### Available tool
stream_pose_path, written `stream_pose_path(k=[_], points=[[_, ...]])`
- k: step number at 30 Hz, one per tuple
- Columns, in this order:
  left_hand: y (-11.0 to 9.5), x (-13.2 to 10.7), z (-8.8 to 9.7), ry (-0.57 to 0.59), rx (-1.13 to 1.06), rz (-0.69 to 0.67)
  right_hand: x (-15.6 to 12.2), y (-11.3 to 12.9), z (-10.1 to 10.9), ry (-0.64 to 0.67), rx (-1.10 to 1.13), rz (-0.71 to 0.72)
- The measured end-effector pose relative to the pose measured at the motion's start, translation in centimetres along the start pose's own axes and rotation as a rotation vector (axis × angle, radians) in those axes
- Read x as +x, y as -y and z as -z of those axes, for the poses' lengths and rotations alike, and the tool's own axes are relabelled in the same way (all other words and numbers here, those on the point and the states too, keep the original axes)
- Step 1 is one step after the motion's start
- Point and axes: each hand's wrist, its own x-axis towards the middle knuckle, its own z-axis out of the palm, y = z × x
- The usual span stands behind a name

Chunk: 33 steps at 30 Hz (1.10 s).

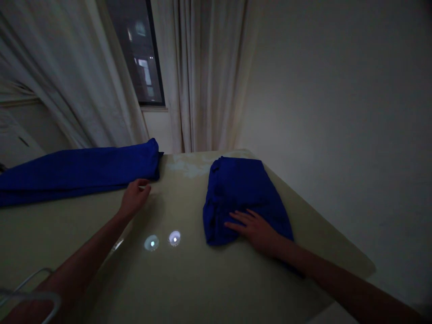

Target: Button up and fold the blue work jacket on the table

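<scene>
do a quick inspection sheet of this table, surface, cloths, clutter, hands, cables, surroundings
surface: pale glossy table, showing two round light reflections
cloths: folded blue cloth lying on the table; long blue cloth lying along the table's left side and running out of view
clutter: white wire loop at the lower left, unclear what it is or what it rests on
hands: right hand flat on the folded blue cloth; left hand curled at the end of the long blue cloth, contact unclear
cables: nothing seen
surroundings: white curtains, dark window showing lit windows outside, pale wall
</scene>
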Motion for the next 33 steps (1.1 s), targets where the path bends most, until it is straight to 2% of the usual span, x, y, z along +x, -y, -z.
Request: stream_pose_path(k=[2, 4, 7, 9, 11, 13, 16, 18, 19, 21, 23, 24, 26, 29, 31, 33], points=[[1.0, 1.1, 0.0, -0.107, 0.157, -0.084, -0.5, -5.3, 1.5, -0.034, -0.095, -0.074], [1.8, 1.8, -0.2, -0.167, 0.273, -0.163, -0.8, -9.5, 2.4, -0.094, -0.177, -0.215], [2.7, 2.6, -0.5, -0.093, 0.361, -0.169, -0.8, -12.7, 2.5, -0.185, -0.216, -0.472], [3.0, 3.1, -0.4, -0.033, 0.401, -0.122, -1.1, -13.3, 2.2, -0.206, -0.193, -0.599], [3.1, 3.5, 0.0, -0.001, 0.451, -0.09, -2.3, -13.5, 2.6, -0.186, -0.128, -0.643], [2.9, 3.9, 0.6, 0.031, 0.516, -0.108, -4.5, -13.7, 3.9, -0.134, 0.013, -0.609], [2.2, 4.1, 1.6, 0.078, 0.617, -0.146, -8.5, -14.0, 7.1, 0.049, 0.328, -0.521], [1.7, 4.2, 2.1, 0.076, 0.661, -0.178, -9.7, -13.5, 9.1, 0.148, 0.473, -0.483], [1.5, 4.2, 2.2, 0.063, 0.672, -0.202, -9.5, -13.0, 9.6, 0.134, 0.497, -0.474], [1.2, 4.3, 2.4, 0.028, 0.665, -0.267, -7.4, -11.6, 9.6, -0.025, 0.438, -0.452], [0.8, 4.6, 2.7, -0.009, 0.645, -0.263, -3.3, -10.4, 8.1, -0.223, 0.276, -0.425], [0.6, 4.8, 3.0, -0.024, 0.635, -0.231, -0.9, -10.1, 6.9, -0.281, 0.187, -0.424], [0.0, 5.3, 3.5, -0.061, 0.619, -0.127, 4.1, -10.3, 4.4, -0.293, 0.05, -0.472], [-1.6, 5.4, 4.6, -0.137, 0.589, -0.026, 10.1, -12.1, 1.8, -0.187, -0.031, -0.574], [-3.4, 4.3, 5.1, -0.19, 0.556, -0.049, 12.8, -13.5, 1.2, -0.153, -0.036, -0.628], [-6.0, 1.5, 4.9, -0.192, 0.5, -0.124, 14.8, -14.4, 1.7, -0.188, -0.04, -0.69]])
